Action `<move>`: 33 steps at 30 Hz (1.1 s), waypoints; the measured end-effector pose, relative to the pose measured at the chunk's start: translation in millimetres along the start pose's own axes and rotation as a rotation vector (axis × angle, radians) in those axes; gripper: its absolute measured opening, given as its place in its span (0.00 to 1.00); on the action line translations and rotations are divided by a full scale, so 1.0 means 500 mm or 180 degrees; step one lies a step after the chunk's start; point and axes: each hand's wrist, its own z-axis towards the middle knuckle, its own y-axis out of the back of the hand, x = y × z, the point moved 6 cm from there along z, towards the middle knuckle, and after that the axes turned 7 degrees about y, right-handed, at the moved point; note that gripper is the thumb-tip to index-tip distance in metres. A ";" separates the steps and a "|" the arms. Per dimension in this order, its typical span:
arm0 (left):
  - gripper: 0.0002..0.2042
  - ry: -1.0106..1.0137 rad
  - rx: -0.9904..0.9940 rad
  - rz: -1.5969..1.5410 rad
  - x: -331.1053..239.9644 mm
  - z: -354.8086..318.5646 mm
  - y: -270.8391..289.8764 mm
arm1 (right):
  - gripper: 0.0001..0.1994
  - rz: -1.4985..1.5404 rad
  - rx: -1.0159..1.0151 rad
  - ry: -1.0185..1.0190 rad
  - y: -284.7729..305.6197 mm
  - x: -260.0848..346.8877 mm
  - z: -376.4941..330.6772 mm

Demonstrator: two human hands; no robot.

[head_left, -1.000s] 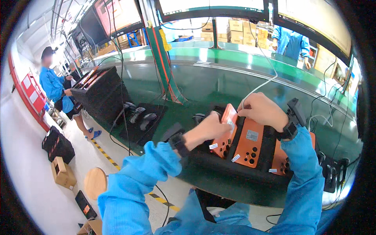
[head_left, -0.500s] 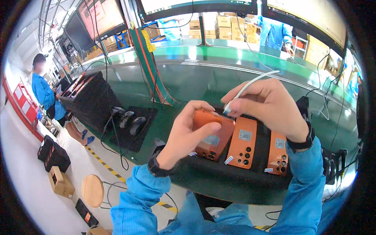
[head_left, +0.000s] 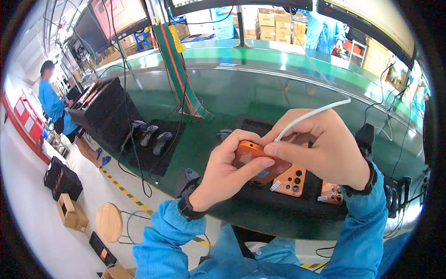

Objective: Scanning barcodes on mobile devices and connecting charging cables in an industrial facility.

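My left hand is closed round an orange phone, tilted so that its edge with small holes faces up. My right hand pinches the end of a white cable right at that edge. The fingers hide the plug, so I cannot tell whether it sits in the port. Under my hands, a second orange phone lies camera side up on a black mat. A third orange phone lies to its right, partly behind my right forearm. Each has a small white tab by its cameras.
Several black computer mice lie on a dark pad at the left, by a black bin. Loose black cables hang there. Monitors stand along the far side. A co-worker stands far left, beyond a wooden stool.
My right hand has brought the cable end down against the phone's edge. The phone has tipped, turning that edge upward. The whole view has shifted slightly.
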 end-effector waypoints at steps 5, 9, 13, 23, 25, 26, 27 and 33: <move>0.14 0.0341 -0.0032 -0.0156 0.007 0.006 0.001 | 0.10 -0.0275 -0.0095 0.0536 -0.001 -0.019 0.012; 0.13 0.0247 -0.0101 0.0043 0.034 0.041 0.011 | 0.13 -0.0867 -0.0274 0.0748 0.019 -0.030 0.030; 0.14 0.0315 -0.0431 0.0536 0.107 0.137 0.024 | 0.19 -0.1610 -0.0803 0.0808 0.087 -0.070 0.002; 0.23 0.0429 -0.0335 0.3061 0.290 0.281 0.078 | 0.13 -0.0807 -0.1439 -0.0660 0.220 -0.117 -0.253; 0.28 0.0105 -0.0394 0.3521 0.282 0.255 0.087 | 0.12 -0.1045 -0.1674 -0.0730 0.257 -0.143 -0.326; 0.28 0.0119 -0.0349 0.3511 0.285 0.235 0.097 | 0.12 -0.1279 -0.1854 -0.0756 0.278 -0.158 -0.362; 0.30 0.0232 -0.0240 0.3436 0.287 0.213 0.101 | 0.12 -0.1266 -0.1883 -0.0793 0.289 -0.178 -0.404; 0.29 0.1479 0.0278 0.1906 0.269 0.068 0.114 | 0.20 -0.1904 -0.2785 -0.1290 0.311 -0.293 -0.588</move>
